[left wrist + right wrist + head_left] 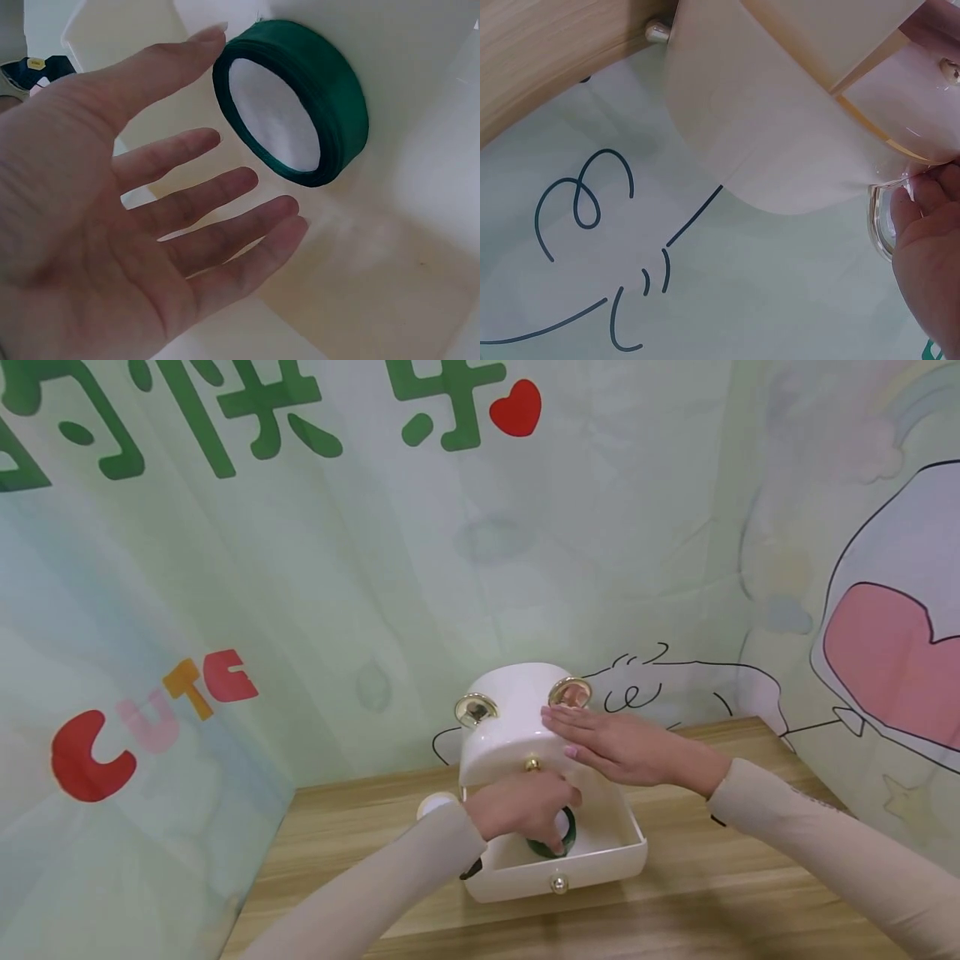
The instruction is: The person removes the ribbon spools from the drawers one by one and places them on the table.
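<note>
A glossy white box (517, 727) with two gold-rimmed ears stands at the back of the table, its lower drawer (600, 864) pulled out. Inside the drawer a roll of green ribbon (345, 112) with a white centre stands on edge. My left hand (525, 810) reaches down into the drawer beside it. In the left wrist view the left fingers (225, 187) are spread; the thumb tip is at the roll's rim, and contact is unclear. Flat on the box's upper part, near the right ear (570, 692), rests my right hand (630, 747), its fingers extended.
A small gold knob (532, 764) sits on the upper front, another knob (558, 883) on the drawer front. Partly behind the left sleeve is a round white thing (435, 803). The wooden table (337, 835) meets a printed cloth wall (337, 610) close behind the box.
</note>
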The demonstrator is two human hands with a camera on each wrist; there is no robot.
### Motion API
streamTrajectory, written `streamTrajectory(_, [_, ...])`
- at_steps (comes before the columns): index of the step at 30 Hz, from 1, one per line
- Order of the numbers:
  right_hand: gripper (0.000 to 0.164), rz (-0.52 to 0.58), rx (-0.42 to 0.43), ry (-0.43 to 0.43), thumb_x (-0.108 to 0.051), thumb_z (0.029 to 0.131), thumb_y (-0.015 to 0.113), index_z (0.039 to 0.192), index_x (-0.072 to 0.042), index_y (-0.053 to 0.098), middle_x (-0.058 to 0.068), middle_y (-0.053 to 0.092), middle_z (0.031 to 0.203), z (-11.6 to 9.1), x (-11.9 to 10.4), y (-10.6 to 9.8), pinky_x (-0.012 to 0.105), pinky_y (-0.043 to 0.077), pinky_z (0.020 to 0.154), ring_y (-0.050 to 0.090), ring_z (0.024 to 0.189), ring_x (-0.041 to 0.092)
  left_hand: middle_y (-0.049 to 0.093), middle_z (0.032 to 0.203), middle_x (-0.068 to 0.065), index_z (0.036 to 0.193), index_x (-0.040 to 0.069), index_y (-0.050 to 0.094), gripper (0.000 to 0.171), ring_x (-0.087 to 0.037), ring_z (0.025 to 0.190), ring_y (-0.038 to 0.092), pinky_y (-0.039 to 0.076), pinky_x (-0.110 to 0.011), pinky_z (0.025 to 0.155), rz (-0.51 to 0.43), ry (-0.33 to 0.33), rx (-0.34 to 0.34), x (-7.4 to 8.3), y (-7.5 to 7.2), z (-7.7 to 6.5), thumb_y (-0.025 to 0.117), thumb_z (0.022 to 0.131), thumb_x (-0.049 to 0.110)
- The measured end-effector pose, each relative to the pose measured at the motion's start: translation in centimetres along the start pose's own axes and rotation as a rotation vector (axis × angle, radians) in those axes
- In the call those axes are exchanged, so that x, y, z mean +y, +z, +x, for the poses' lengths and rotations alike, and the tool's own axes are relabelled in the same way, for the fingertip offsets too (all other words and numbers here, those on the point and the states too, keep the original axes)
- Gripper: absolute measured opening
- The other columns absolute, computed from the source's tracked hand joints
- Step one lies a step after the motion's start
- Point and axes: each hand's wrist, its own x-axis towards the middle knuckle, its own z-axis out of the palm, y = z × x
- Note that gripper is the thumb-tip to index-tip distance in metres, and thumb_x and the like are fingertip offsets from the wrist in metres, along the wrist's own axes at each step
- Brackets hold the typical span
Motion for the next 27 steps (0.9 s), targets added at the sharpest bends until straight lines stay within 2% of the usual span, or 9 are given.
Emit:
streamTrajectory(7, [0.056, 0.007, 0.0, -0.005, -0.03, 0.112, 0.047, 0.164, -0.013, 0.035, 0.005, 0.036, 0.171, 0.02, 0.14, 0.04, 0.05, 0.038, 0.125, 0.038, 0.157, 0.027, 0.073, 0.126, 0.006, 0.131, 0.021, 0.071, 0.059, -0.01, 0.113, 0.066, 0.054, -0.025, 0.101, 0.071, 0.034, -0.061, -0.09, -0.18, 0.8, 0.092, 0.078, 0.04])
streamTrajectory(14, [0.056, 0.015, -0.005, 0.001, -0.03, 0.112, 0.047, 0.164, -0.013, 0.036, 0.006, 0.036, 0.171, 0.08, 0.1, 0.06, 0.05, 0.037, 0.125, 0.038, 0.157, 0.027, 0.072, 0.13, 0.006, 0.134, 0.021, 0.07, 0.066, -0.01, 0.114, 0.064, 0.054, -0.026, 0.104, 0.071, 0.037, -0.117, -0.13, -0.54, 0.82, 0.095, 0.076, 0.04])
streamTrajectory(21, [0.057, 0.024, -0.016, 0.012, -0.031, 0.111, 0.048, 0.164, -0.013, 0.035, 0.005, 0.035, 0.171, 0.32, 0.02, -0.22, 0.05, 0.036, 0.126, 0.037, 0.158, 0.027, 0.073, 0.126, 0.006, 0.135, 0.023, 0.069, 0.067, -0.01, 0.107, 0.064, 0.055, -0.027, 0.102, 0.069, 0.003, -0.134, -0.27, -0.6, 0.82, 0.096, 0.074, 0.034])
streamTrajectory(27, [0.057, 0.038, -0.021, 0.022, -0.032, 0.112, 0.047, 0.164, -0.013, 0.034, 0.005, 0.034, 0.172, 0.08, -0.18, -0.12, 0.05, 0.036, 0.126, 0.036, 0.158, 0.028, 0.073, 0.123, 0.007, 0.132, 0.025, 0.069, 0.066, -0.01, 0.104, 0.064, 0.056, -0.026, 0.099, 0.103, 0.005, -0.139, -0.09, -0.15, 1.13, 0.097, 0.073, 0.035])
